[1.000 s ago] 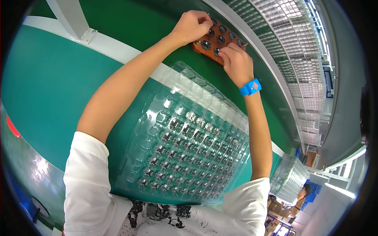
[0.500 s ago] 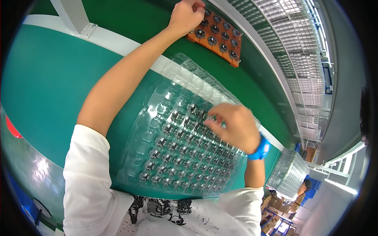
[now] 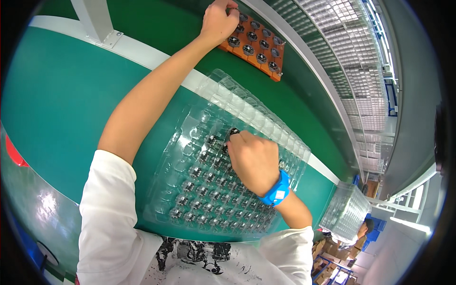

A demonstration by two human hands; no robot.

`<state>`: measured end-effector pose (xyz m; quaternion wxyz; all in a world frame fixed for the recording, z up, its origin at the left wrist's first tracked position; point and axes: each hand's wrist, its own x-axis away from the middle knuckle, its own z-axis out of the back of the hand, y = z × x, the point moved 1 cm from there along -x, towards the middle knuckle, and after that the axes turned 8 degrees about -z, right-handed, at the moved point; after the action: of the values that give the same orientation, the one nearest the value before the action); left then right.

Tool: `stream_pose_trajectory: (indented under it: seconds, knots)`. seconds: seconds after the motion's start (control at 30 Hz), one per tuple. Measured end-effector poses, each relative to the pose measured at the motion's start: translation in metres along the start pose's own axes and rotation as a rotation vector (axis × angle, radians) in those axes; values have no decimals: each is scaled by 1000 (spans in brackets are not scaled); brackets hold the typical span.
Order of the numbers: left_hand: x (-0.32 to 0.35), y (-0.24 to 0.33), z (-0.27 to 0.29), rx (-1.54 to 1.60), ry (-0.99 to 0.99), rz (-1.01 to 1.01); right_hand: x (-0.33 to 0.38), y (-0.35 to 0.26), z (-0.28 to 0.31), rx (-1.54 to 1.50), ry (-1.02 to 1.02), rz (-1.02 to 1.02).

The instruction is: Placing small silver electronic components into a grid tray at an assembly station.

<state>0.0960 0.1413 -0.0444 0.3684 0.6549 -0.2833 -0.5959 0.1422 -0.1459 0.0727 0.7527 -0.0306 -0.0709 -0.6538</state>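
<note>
My left hand [image 3: 219, 23] reaches to the far left end of an orange fixture plate [image 3: 254, 56] that carries rows of round dark parts. Its fingers are curled together, and whatever they pinch is too small to make out. Nearer to me lies a clear plastic tray [image 3: 164, 183] whose pockets hold many small black-and-silver electronic parts [image 3: 202, 191]. My right hand [image 3: 254, 159], with a blue band on the wrist, is over the tray's far rows. Its fingertips close on a small dark electronic part [image 3: 233, 131]; the hand covers the pockets beneath.
More clear trays [image 3: 256, 111] lie along the white rail [image 3: 137, 54] between the green bench and the belt. A grey post [image 3: 92, 21] stands at the far left. Stacked clear trays [image 3: 346, 211] and a person [image 3: 363, 229] are off to the right.
My right hand has moved left across the tray, and its parted fingers have closed on a part in a far row. My left hand stays curled at the fixture plate, which appears slightly further left.
</note>
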Motion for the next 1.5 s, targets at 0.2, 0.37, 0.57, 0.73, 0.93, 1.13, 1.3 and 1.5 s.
stream_pose_trajectory:
  seconds: [0.2, 0.37, 0.57, 0.73, 0.93, 1.13, 1.3, 1.5]
  knots:
    - [-5, -5, 6, -33, -9, 66, -25, 20, 36, -215, -57, 107]
    - [-6, 7, 0, 43, -9, 89, -24, 8, 38, 9, -17, 61]
    - [-6, 5, 15, 25, -2, 152, -24, 17, 50, -342, 19, 175]
    - [-16, 5, 13, 66, -72, 208, -124, 104, 72, 2, 388, 113]
    - [-19, 2, 14, 76, -108, 220, -193, 173, 5, 146, 317, 95]
    - [-20, -6, 18, 61, -92, 211, -204, 172, -1, 175, 308, 167]
    - [-22, -14, 20, 40, -73, 171, -210, 171, 0, 208, 243, 172]
    - [-26, -5, 20, 90, -41, 233, -208, 169, -6, 230, 309, 130]
